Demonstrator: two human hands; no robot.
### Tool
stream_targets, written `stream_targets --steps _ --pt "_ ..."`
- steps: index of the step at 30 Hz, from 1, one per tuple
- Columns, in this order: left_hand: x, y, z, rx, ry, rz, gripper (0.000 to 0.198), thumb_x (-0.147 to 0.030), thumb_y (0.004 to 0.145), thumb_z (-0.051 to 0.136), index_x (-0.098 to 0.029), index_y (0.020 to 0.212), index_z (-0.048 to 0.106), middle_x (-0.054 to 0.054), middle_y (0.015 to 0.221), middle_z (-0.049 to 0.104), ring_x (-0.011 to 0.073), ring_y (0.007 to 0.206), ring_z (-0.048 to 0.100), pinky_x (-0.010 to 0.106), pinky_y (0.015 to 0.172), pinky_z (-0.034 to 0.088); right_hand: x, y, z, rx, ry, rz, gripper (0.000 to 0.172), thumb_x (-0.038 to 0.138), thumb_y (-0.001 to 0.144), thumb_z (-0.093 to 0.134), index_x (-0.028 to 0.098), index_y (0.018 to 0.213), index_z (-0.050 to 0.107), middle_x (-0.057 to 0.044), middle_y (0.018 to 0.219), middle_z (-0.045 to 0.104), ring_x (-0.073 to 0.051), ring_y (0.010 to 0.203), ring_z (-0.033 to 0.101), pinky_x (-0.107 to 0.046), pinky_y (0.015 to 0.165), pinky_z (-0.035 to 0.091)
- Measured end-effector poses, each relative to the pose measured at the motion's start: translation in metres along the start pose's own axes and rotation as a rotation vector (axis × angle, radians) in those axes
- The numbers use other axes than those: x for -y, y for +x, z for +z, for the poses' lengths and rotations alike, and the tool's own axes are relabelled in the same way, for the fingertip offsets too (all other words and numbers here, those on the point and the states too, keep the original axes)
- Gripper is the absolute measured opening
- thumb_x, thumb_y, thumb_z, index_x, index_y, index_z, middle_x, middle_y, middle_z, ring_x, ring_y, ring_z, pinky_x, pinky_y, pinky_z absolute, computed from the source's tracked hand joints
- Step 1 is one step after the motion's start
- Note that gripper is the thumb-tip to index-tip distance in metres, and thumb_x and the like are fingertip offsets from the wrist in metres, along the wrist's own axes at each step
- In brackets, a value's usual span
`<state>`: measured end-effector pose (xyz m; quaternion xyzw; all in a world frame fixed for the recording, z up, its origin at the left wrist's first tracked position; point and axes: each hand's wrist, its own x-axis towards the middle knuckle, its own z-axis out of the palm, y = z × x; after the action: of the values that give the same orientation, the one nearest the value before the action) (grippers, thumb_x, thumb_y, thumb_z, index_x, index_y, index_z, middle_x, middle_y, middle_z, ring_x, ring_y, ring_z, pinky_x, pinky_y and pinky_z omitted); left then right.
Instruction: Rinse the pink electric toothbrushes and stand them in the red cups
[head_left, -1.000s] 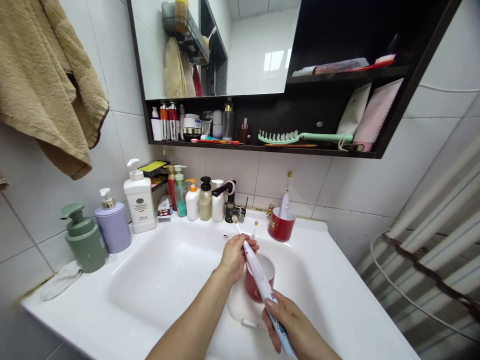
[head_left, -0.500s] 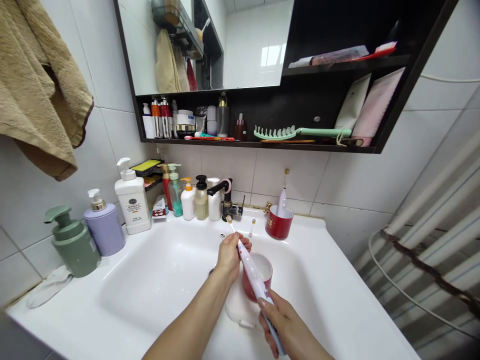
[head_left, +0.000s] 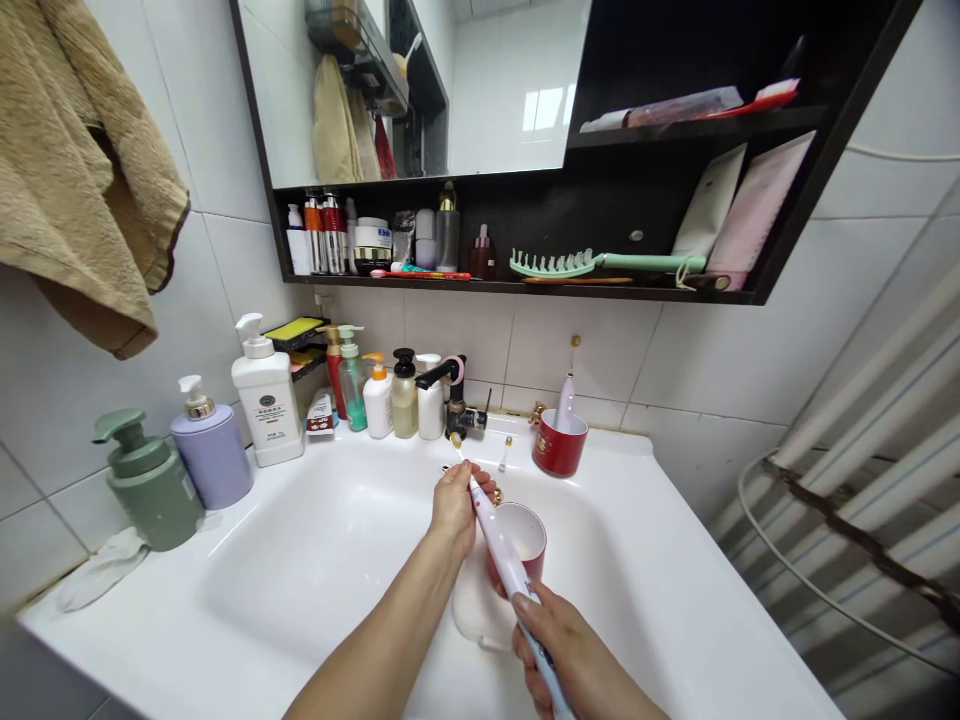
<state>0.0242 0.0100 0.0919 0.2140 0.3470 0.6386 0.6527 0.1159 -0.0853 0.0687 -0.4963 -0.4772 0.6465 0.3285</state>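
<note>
- Two hands are sharing one white electric toothbrush (head_left: 504, 553), which is slanting from lower right up to upper left above the basin.
- The right hand (head_left: 581, 655), nearest the camera, is wrapping closed around the lower end of the handle.
- The left hand (head_left: 452, 503) is closing around the upper part of the toothbrush, and the thin neck and small brush head are poking out above its fingers, close to the tap.
- A red cup with a white inside (head_left: 537, 562) is sitting right under the middle of the toothbrush, between the two hands. I cannot tell whether the left hand is touching it.
- A white rounded plastic piece (head_left: 471, 612) is lying in the basin beneath that cup.
- The white ceramic sink (head_left: 300, 570) is sitting in the white surface (head_left: 675, 600).
- A second red cup (head_left: 559, 455) is standing on the surface behind the basin, carrying an upright pale toothbrush (head_left: 566, 400).
- A black tap (head_left: 448, 380) is rising just left of it, with a row of small pump bottles (head_left: 379, 395) crowding beside it.
- A white pump bottle (head_left: 266, 400), a lilac pump bottle (head_left: 210, 455) and a sage-green pump bottle (head_left: 146, 490) are lining the left edge.
- A tan towel (head_left: 82, 180) is hanging on the left wall.
- A mint-green hairbrush (head_left: 555, 265) is lying on the black wall shelf (head_left: 525, 291) under the mirror (head_left: 510, 90).
</note>
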Motion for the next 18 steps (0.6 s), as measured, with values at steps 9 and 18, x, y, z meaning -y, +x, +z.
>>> stream_targets --steps 9,18 --pt "-0.0008 0.0034 -0.0029 -0.009 0.01 0.022 0.01 -0.019 0.065 0.043 -0.013 0.057 0.041 -0.004 0.043 0.045 0.0058 0.039 0.046 0.019 0.045 0.036 0.0009 -0.0019 0.0014 0.009 0.032 0.006 0.033 0.05 0.064 0.035 0.019 0.076 0.033 0.009 0.046 0.037 -0.002 0.027 0.03 -0.016 0.027 0.025" --pt "-0.0007 0.009 -0.0062 -0.041 0.025 0.003 0.011 -0.018 0.067 0.04 -0.013 0.057 0.042 -0.003 0.045 0.046 0.0057 0.04 0.046 0.018 0.044 0.036 0.0023 -0.0047 0.0027 0.032 0.049 0.016 0.028 0.047 0.066 0.034 0.02 0.07 0.03 0.009 0.046 0.036 -0.002 0.027 0.03 -0.015 0.027 0.024"
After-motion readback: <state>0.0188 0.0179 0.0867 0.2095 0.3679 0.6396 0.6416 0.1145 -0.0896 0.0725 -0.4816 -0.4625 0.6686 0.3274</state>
